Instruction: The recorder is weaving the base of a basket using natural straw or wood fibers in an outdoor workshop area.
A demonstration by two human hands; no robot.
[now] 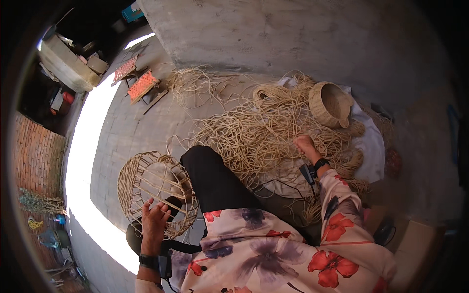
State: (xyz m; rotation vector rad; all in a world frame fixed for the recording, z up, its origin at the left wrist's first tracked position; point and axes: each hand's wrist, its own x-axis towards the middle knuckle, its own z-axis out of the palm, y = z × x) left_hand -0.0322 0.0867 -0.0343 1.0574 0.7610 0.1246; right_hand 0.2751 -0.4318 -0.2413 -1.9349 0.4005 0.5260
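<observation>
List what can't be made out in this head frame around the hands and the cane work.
- Right hand: fingers sunk in the loose cane pile; grip on a strand cannot be told.
- Left hand: seen from the back on the half-woven basket frame; palm side hidden.
- Basket frame's near rim: covered by the left hand and the black-clad knee.
- Finished basket: inside in shadow.
- Left edge clutter: too small, bent by the fisheye.

Left hand [155, 219] low at left, palm down, fingers [149, 205] spread and pointing up-frame; dark band on wrist. Right arm stretched forward to the right in floral sleeve, dark band at wrist. Right hand [305, 145] reaching down, fingers curled, grip unclear. Black-clad knee raised between arms.
</observation>
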